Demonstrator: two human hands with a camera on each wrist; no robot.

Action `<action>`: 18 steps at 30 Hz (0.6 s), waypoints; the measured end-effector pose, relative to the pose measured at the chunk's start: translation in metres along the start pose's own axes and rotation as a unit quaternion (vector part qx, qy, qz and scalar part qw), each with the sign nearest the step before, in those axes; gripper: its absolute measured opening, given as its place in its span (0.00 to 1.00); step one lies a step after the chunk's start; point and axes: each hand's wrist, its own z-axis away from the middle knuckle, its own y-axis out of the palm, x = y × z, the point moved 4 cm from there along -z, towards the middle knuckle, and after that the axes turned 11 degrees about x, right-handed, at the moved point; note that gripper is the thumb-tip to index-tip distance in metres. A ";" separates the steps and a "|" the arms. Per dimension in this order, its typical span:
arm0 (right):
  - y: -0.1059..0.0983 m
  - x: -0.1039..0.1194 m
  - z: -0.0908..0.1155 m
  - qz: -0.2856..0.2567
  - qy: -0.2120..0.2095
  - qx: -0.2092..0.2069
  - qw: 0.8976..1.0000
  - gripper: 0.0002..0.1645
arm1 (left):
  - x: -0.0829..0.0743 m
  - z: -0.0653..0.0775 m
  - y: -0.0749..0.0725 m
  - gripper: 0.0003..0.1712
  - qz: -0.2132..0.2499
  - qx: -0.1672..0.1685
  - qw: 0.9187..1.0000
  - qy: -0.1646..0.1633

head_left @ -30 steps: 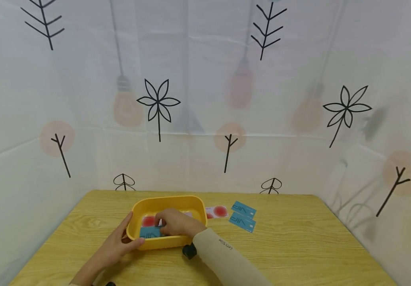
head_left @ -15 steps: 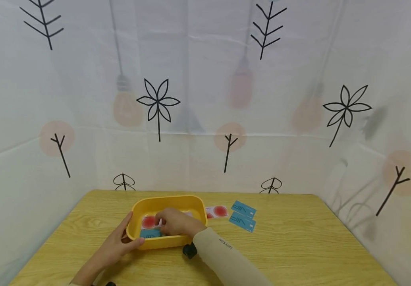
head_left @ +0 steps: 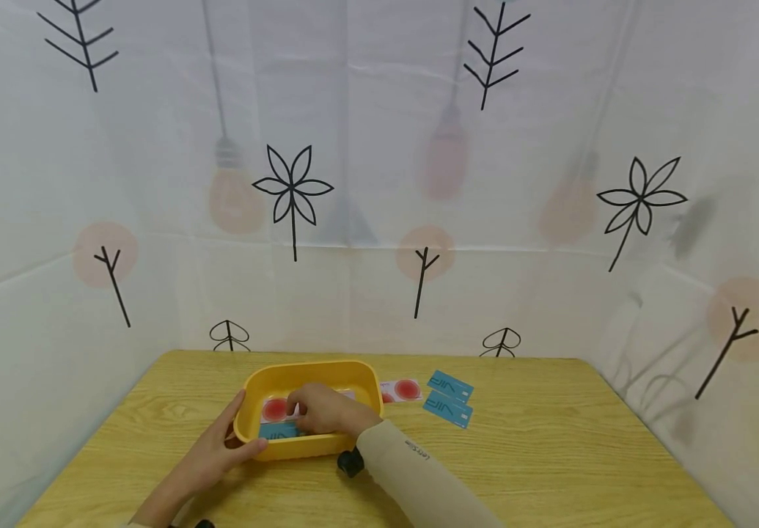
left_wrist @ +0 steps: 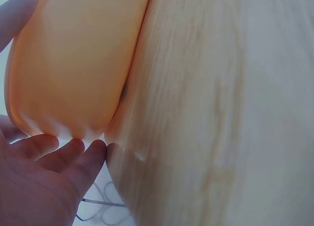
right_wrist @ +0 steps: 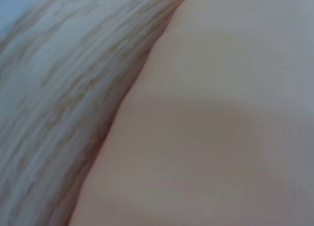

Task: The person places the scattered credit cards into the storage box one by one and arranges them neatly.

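A yellow plastic box (head_left: 306,448) stands on the table, left of its middle. My left hand (head_left: 213,449) holds its left end, thumb at the front wall; the left wrist view shows the fingertips against the orange-looking box (left_wrist: 78,69). Inside lie a blue card (head_left: 278,431) and a pink-and-white card with a red circle (head_left: 274,411). My right hand (head_left: 328,409) reaches over the front rim and pinches the blue card's right end with curled fingers, the tips partly hidden. A blurred pale surface fills most of the right wrist view.
Right of the box, two blue cards (head_left: 448,409) overlap on the wooden table (head_left: 551,440). A card with red circles (head_left: 407,390) lies between them and the box, partly hidden behind its wall. A white printed curtain (head_left: 353,293) closes off the back and sides.
Since a second ago the blue card inside the box has sunk slightly under my right hand, baring more of the pink-and-white card. My left hand and the box stay in place.
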 end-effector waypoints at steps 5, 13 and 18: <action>-0.002 -0.001 0.004 -0.007 0.008 -0.004 1.000 0.11 | 0.000 0.000 0.001 0.57 -0.001 -0.001 1.000 0.003; -0.011 -0.003 0.020 -0.007 -0.011 -0.021 1.000 0.11 | 0.000 0.000 0.001 0.58 -0.007 -0.006 1.000 0.007; -0.018 -0.007 0.035 0.010 -0.031 -0.037 0.999 0.13 | 0.000 0.001 0.001 0.58 -0.010 -0.009 1.000 -0.004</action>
